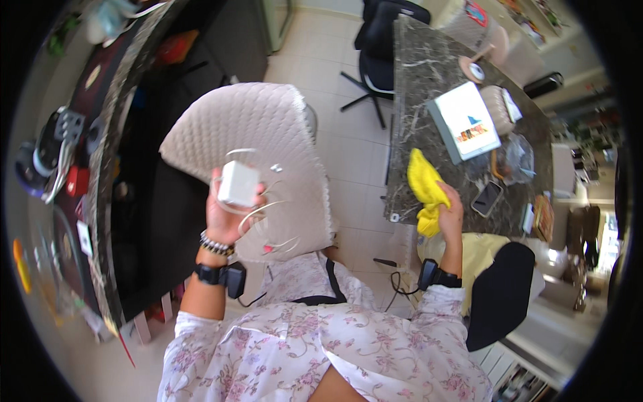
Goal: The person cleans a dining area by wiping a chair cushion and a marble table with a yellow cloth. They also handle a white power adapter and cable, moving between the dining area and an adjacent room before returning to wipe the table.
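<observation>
My left hand (228,221) holds a white power adapter (239,184), its pale cable looped around and hanging from the fingers. Behind and beneath that hand spreads a quilted beige cover (256,125) with a ruffled edge. Bunched in my right hand (451,211) is a yellow cloth (424,176), by the near left part of the dark marble table (417,110). On that table, to the right of the cloth, lie a smartphone (487,198) and a tablet (467,122) with a lit screen.
A black office chair (374,65) stands beyond the table's left edge. A marble-edged counter (108,201) with a red box (78,181) and utensils runs along the left. At the lower right is a black chair back (502,296). A clear plastic bag (517,160) lies by the tablet.
</observation>
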Demonstrator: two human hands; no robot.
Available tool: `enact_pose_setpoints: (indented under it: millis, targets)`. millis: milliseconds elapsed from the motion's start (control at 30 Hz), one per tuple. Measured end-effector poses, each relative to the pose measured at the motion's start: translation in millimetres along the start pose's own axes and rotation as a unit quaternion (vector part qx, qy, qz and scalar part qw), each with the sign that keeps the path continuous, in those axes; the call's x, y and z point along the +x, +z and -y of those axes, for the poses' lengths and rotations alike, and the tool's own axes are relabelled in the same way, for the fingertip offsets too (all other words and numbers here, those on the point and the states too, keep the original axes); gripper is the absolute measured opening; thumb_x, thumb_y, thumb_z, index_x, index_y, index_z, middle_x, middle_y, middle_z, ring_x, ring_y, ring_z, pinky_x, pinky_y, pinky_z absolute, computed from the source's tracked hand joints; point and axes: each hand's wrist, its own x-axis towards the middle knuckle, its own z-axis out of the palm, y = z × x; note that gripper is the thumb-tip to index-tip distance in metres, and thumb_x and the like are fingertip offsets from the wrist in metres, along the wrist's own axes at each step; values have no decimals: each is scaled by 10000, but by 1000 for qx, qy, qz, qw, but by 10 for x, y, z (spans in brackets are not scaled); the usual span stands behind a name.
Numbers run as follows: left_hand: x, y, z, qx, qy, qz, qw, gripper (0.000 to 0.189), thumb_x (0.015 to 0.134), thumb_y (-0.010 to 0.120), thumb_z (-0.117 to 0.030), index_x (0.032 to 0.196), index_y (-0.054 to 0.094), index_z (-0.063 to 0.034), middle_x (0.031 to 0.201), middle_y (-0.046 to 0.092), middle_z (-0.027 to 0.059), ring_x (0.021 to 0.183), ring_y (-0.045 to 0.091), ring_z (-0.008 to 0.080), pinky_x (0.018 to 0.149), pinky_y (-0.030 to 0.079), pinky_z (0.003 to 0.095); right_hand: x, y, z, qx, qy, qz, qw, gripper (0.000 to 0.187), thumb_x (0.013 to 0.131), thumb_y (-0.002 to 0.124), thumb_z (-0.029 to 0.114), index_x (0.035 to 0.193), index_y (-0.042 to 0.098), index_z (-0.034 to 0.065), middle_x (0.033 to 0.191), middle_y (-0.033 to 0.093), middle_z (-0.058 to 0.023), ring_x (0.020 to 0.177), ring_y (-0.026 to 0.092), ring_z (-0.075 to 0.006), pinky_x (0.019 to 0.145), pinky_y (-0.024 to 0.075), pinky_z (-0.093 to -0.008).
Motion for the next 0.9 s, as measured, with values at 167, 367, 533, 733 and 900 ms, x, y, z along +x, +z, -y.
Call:
enact_pose_setpoints:
  millis: [167,367,533,733,900]
  targets:
    - [147,391,295,16,22,16,999,642,882,326,-674,1252,463,-167,1037,569,158,836,565,241,538,502,306,188,234,-615,-208,54,-6,977,583,783,531,57,1349,454,177,1351,429,-168,1256,384,-348,1015,327,-468]
    - [242,630,653,239,69,-138,959,571,906,317,-649,1184,478,-177,971,586,58,863,570,140,608,466,259,266,530,759,163,-45,100,980,652,792,701,233,1341,406,42,1291,487,-153,1111,509,-278,920,430,-384]
    - [245,744,1031,398,170,-167,886,447,972,368,-462,1297,361,-155,1123,517,11,1002,532,111,751,470,306,3,780,2048,307,-135,316,888,647,807,681,87,1372,367,56,1193,535,-127,1006,558,-175,793,507,-303]
    - [-127,629,774,490,232,-259,800,217,965,455,-138,1174,452,-77,954,641,73,813,649,144,578,526,241,34,879,2203,434,-34,344,832,592,804,673,74,1330,406,21,1081,589,-149,957,598,-184,784,511,-287]
    - [-591,283,329,367,211,-346,837,72,988,402,-218,980,430,-151,963,653,79,834,677,200,573,554,285,218,706,2202,557,92,358,744,557,838,625,71,1326,369,-8,1078,579,-142,964,619,-235,815,543,-347]
